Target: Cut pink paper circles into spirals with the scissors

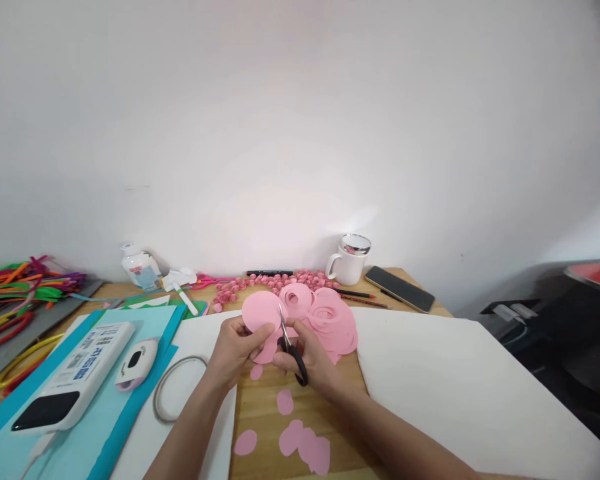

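Observation:
My left hand pinches a pink paper circle by its lower edge and holds it up above the wooden table. My right hand grips black-handled scissors whose blades point up into the circle's right edge. Just behind lies a pile of pink paper discs and spiral cuts. Pink paper scraps lie on the wood below my wrists.
A white power bank and a small white device rest on cyan sheets at left, beside a metal ring. Colourful pipe cleaners fill the far left. A white mug, phone, pencils, pink rolled roses, glue bottle. White sheet at right.

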Available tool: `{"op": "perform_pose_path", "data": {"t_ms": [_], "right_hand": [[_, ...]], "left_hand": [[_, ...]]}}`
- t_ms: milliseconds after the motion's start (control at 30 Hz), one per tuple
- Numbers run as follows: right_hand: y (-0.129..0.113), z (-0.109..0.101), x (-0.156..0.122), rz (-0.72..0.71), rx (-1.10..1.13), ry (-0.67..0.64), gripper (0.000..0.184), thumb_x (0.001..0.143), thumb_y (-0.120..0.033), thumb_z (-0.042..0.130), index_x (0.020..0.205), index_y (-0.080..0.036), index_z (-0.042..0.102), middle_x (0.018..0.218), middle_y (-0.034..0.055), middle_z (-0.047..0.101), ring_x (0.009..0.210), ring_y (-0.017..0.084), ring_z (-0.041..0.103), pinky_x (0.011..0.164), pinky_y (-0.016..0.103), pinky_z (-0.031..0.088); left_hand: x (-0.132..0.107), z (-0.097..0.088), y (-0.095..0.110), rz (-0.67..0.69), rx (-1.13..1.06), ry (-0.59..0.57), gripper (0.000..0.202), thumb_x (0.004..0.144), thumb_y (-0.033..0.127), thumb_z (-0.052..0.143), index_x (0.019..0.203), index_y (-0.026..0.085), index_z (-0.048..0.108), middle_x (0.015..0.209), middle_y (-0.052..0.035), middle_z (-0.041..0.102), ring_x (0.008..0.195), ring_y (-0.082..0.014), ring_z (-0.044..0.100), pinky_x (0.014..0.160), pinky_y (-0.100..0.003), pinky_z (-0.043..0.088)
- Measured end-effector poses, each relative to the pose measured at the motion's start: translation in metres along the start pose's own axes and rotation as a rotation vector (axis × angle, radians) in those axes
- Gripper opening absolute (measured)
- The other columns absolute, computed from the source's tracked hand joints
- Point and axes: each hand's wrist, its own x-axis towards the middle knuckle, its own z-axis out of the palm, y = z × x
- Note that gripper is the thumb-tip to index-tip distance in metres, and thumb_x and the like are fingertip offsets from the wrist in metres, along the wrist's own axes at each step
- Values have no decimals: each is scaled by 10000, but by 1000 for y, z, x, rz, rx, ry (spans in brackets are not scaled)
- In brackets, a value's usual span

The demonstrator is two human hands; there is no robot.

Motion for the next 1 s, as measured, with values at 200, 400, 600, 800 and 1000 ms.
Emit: {"op": "perform_pose_path", "data": {"t_ms": [200,400,600,800,1000], "right_hand": [[1,0,-1,3,-29,12,488,678,-329,714,1043,-183,425,500,-90,516,417,76,433,397,169,302],[6,-2,-1,-2,-68,14,459,710,-337,688,1061,-188,433,478,-92,530,384,74,427,382,164,309],[6,-3,-1,-22,-85,8,486,711,-386,691,1074,-180,441,468,-92,531,373,82,442,368,167,305],[7,-3,-1,-18,-90,0,483,715,-409,690,1056,-183,434,476,-85,547,372,88,460,378,179,330],[7,0,-1,-1,-70,-19,555,684,-424,713,1088,-202,405,511,-90,532,418,99,479,413,193,341]], "left_hand": [[0,-2,-1,9,-6,-7,371,596,367,742,463,154,469,341,79,363,332,-26,250,344,-187,159],[1,-2,0,23,-12,2,371,589,366,748,459,155,472,337,73,385,324,-28,267,338,-188,173],[-1,-1,3,29,-25,-5,345,597,369,746,508,154,492,343,80,397,313,-24,268,340,-184,176],[0,0,1,5,-80,-23,331,639,419,719,604,153,525,426,47,508,302,-46,356,308,-180,217],[0,1,0,30,-48,28,334,614,376,739,534,149,507,375,64,454,291,-22,294,311,-172,188]]}}
